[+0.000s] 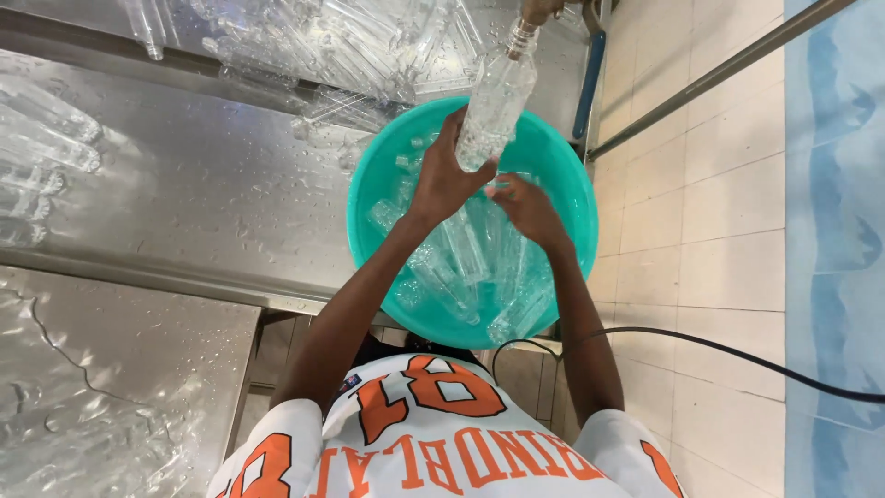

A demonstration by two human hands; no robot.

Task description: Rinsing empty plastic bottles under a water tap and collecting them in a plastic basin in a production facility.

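My left hand [444,173] grips the lower part of a clear plastic bottle [499,92], held upright over a teal basin [369,180], its neck up under a tap at the top edge. My right hand [525,207] is low over the basin just right of the bottle's base, fingers curled; I cannot tell if it holds one of the bottles. Several clear bottles [461,267] lie in the water inside the basin.
A wet steel counter [184,184] carries the basin. A heap of clear bottles [350,41] lies at the back, more bottles [37,138] at the far left. A black hose [737,355] crosses the tiled floor on the right. A lower steel surface [111,387] sits near left.
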